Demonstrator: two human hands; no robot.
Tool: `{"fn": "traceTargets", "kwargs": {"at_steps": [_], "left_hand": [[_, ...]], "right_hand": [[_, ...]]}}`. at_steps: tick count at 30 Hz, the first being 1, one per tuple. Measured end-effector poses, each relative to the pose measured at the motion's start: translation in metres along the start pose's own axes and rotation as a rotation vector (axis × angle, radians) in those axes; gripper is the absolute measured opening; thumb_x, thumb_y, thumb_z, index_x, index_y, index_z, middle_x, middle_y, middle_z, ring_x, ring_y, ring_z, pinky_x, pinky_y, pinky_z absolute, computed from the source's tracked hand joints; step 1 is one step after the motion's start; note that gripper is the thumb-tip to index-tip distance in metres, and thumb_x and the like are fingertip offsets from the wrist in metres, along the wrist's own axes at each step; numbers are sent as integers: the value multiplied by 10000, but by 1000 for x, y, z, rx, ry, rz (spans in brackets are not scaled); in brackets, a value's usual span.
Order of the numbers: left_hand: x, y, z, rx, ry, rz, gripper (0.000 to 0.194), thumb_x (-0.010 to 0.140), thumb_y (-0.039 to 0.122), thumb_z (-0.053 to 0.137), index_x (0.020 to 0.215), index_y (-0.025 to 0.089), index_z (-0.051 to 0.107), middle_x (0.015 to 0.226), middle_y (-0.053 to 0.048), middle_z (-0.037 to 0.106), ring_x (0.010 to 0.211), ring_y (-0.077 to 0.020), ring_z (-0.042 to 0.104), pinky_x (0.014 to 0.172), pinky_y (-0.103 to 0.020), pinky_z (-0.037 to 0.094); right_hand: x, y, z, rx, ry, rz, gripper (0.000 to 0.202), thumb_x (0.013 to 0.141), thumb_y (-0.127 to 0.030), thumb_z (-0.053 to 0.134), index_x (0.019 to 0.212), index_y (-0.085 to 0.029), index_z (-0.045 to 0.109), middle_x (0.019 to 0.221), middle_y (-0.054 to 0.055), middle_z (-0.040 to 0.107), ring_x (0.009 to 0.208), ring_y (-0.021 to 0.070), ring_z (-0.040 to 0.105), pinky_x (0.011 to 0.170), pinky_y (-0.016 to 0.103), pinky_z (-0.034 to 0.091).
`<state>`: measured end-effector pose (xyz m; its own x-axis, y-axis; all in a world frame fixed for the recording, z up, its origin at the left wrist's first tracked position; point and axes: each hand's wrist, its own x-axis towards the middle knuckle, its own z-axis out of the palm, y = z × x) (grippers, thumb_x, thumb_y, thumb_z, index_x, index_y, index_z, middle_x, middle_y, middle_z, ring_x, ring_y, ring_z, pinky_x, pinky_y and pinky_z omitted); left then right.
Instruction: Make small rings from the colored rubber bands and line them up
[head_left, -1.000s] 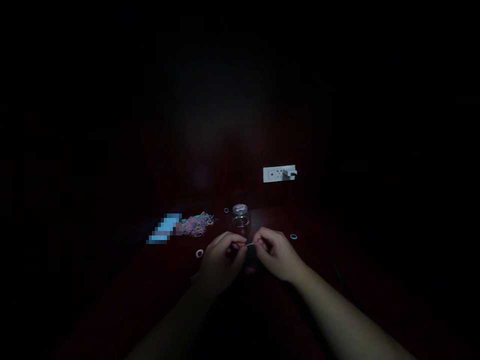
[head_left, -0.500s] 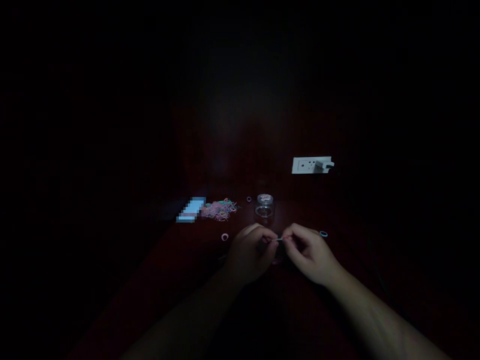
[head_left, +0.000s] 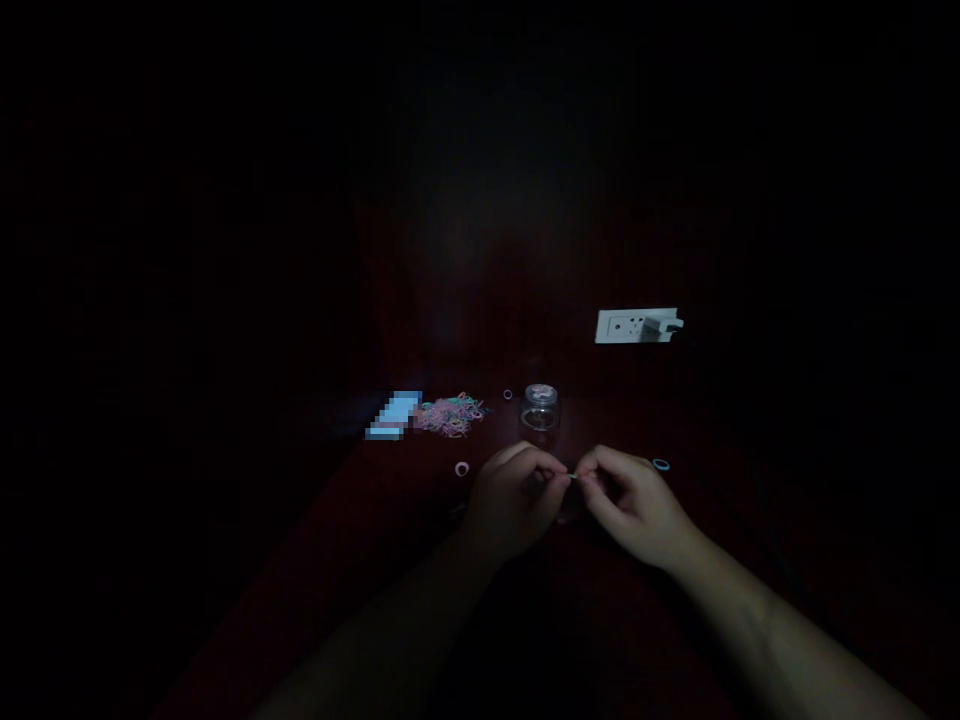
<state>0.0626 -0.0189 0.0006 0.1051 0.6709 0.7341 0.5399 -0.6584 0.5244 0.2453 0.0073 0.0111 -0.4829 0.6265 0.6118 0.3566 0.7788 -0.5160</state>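
My left hand [head_left: 517,500] and my right hand [head_left: 634,505] meet above the dark red table, both closed in a pinch. Between their fingertips runs a thin pale elastic band [head_left: 573,476], mostly hidden by the fingers. Just behind the hands stands a clear jar [head_left: 540,418] with a patterned lid [head_left: 541,391]. A pink hair tie [head_left: 462,468] lies left of my left hand, and a blue hair tie [head_left: 661,465] lies beside my right hand. Something small and faint is under the hands, too dark to name.
A tangled pile of pink, purple and green bands [head_left: 451,414] lies at the back left, against a bright pixelated screen [head_left: 394,415]. One small purple ring [head_left: 508,394] sits near the jar. On the wall, a white socket [head_left: 636,326] has a plug in it. Surroundings are very dark.
The whole view has shifted slightly, so everything appears a bit farther right. Less of the pale band shows between my fingertips; both hands keep their pinch.
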Motion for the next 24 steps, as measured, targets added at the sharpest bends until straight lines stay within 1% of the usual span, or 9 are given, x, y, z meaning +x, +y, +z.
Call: {"fn": "traceTargets", "kwargs": {"at_steps": [6,10,14,19,24], "left_hand": [[0,-2,0,-23,13,-5,40,848,224,637,836,201,668,786,0,662,701,-124,596,672,-261,490],[0,0,-2,-34,3,-22,50,850,221,635,825,200,674,787,1,666,676,-116,587,666,-255,497],[0,1,-2,-40,-6,-22,61,852,243,638,828,202,676,787,-3,671,675,-123,592,672,-266,508],[-1,-1,-2,-29,-19,2,83,864,266,640,820,205,674,783,0,676,683,-122,599,680,-270,512],[-1,-3,-2,-7,-15,19,64,849,263,662,832,205,682,771,4,676,689,-122,609,687,-269,504]], "right_hand": [[0,-2,1,24,23,-9,28,856,-177,557,870,-195,573,632,-43,486,557,117,465,542,249,398],[0,-3,1,-9,22,-5,39,845,-167,560,830,-199,576,632,-39,492,558,116,469,543,250,395],[1,-4,1,-43,18,-4,33,823,-170,581,833,-201,578,634,-38,507,558,117,482,545,253,397],[2,-4,1,-31,32,-4,45,830,-163,569,807,-201,573,635,-35,509,560,117,478,547,251,399],[2,-3,1,-3,46,-24,57,839,-165,569,793,-197,562,638,-36,496,561,114,470,540,247,393]]}}
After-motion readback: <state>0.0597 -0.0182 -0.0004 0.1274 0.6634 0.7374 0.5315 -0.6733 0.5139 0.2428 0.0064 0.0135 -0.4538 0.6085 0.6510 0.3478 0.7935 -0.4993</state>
